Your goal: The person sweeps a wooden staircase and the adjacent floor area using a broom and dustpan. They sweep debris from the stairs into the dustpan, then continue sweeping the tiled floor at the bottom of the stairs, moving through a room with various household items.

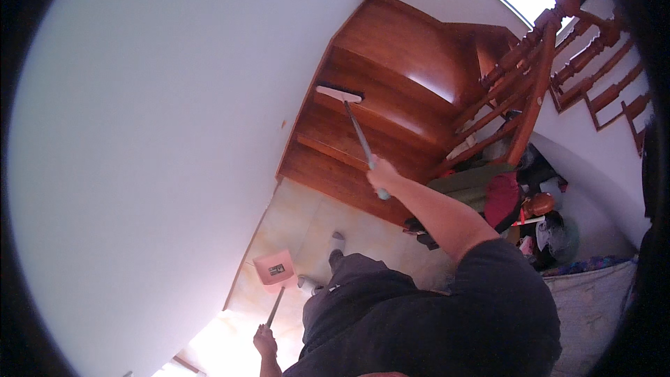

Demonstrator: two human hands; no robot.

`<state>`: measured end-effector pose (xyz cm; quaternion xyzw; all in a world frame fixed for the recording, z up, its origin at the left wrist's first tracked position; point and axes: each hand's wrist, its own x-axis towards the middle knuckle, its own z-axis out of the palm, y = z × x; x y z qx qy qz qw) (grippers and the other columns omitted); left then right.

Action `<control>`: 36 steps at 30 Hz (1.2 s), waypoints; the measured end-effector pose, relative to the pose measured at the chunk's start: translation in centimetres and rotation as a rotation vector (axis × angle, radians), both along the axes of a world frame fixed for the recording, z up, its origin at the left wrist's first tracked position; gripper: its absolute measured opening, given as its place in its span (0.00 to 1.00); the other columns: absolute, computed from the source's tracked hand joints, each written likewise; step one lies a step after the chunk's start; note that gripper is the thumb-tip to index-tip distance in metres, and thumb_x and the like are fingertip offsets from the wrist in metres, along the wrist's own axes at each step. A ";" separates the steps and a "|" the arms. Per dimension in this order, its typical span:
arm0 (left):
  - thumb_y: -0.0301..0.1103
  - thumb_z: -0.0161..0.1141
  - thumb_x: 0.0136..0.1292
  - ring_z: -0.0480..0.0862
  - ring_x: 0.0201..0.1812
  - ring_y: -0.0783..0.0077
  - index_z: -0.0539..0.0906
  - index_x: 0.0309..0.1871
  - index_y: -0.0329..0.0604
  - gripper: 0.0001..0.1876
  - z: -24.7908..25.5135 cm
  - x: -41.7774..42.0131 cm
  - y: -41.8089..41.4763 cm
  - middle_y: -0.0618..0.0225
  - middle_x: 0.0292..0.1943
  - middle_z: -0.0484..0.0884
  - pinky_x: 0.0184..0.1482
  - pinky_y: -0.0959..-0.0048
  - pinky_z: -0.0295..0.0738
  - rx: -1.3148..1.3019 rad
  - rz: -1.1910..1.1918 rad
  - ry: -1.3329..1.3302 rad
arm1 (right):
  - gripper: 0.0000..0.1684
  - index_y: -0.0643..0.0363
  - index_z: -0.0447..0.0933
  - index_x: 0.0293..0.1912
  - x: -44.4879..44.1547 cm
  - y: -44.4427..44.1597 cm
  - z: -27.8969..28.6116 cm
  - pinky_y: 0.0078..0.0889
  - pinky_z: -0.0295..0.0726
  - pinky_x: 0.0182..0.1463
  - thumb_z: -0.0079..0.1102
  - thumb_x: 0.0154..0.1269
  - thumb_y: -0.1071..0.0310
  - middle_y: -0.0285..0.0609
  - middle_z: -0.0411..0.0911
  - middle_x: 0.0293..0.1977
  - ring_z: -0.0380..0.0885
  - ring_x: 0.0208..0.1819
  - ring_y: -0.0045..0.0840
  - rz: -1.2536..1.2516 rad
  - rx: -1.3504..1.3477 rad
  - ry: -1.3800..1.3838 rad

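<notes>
My right hand grips the upper end of a broom handle. The broom's pale pink head with dark bristles rests on a wooden stair step, close to the wall side. Lower down, my left hand is closed around the grey handle of a pink dustpan. That dustpan is near the tiled floor beside my feet, with a dark label inside it; whether it touches the floor I cannot tell.
A white wall runs along the left. Turned wooden balusters and a handrail border the stairs at right. Below them are a green and dark red cloth item and several bags. Pale floor tiles meet the lowest step.
</notes>
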<state>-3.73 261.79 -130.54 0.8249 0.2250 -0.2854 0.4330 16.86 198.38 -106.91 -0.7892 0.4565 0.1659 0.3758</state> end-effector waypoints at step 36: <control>0.38 0.58 0.74 0.75 0.20 0.78 0.85 0.57 0.35 0.18 0.9 3.2 1.2 0.72 0.24 0.79 0.22 0.74 0.72 -0.014 -0.254 -0.108 | 0.38 0.58 0.50 0.79 -13.2 -6.3 -9.2 0.44 0.84 0.32 0.49 0.75 0.66 0.55 0.82 0.38 0.85 0.31 0.40 -0.057 -0.108 -0.045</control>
